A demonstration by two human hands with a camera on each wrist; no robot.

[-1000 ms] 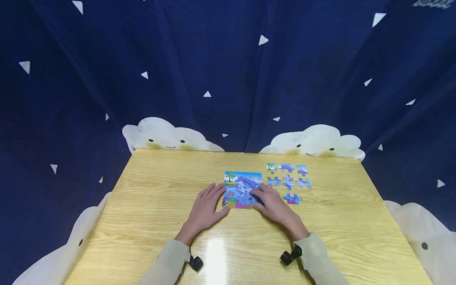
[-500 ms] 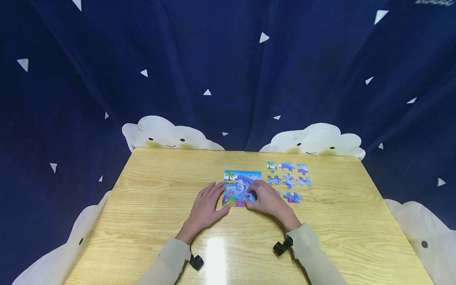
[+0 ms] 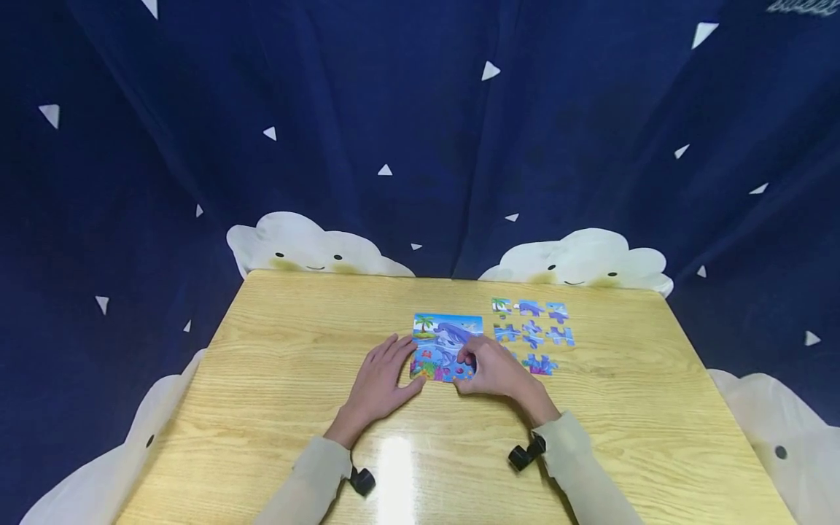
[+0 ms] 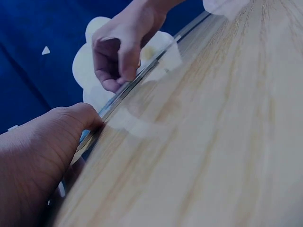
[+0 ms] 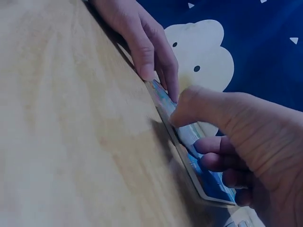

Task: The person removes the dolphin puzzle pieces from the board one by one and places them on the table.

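A flat dolphin picture board [image 3: 446,328] lies on the wooden table [image 3: 302,328] in the head view. My left hand [image 3: 379,383] rests along its left side, fingertips at the edge and thumb by the lower corner. Over the lower right part of the board, my right hand [image 3: 502,372] has its thumb and fingers brought together. The right wrist view has a pale blue puzzle piece [image 5: 188,135] pinched there, tilted close over the board. The fingers hide some of it. The board's blue rounded corner shows below that hand.
Several loose puzzle pieces [image 3: 531,334] lie in rows right of the board, one partly hidden behind my right hand. A dark blue curtain [image 3: 420,131] with white clouds hangs behind the table's far edge. Each wrist wears a small black camera [image 3: 363,481].
My right hand has moved a little left over the board's lower right, its thumb and fingers drawing together. The left hand stays in place.
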